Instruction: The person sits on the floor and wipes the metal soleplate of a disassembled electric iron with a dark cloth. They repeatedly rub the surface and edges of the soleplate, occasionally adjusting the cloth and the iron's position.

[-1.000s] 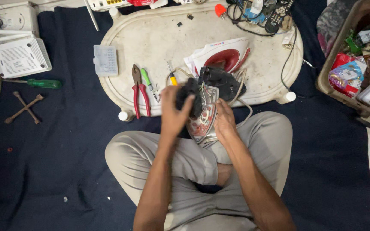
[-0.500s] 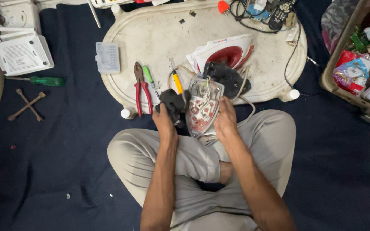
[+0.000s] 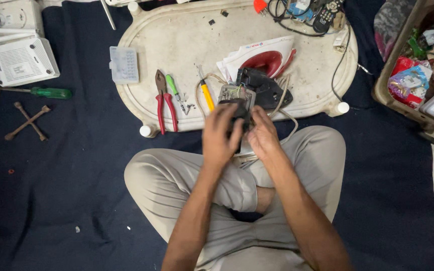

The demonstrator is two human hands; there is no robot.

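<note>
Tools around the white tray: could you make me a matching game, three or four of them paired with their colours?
Things:
1. pliers
2. screwdriver on the cloth
3. screwdriver on the tray
4. cross wrench

Colours:
A. yellow handle
B. rusty brown
C. red handles
D. green handle

Pairs: 1-C, 2-D, 3-A, 4-B

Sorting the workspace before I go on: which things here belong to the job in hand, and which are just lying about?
In hand:
left hand
right hand
opened iron part with wiring
black handle piece
red-and-white iron shell

Lying about:
red pliers
yellow screwdriver
green screwdriver
cross wrench
clear parts box
</note>
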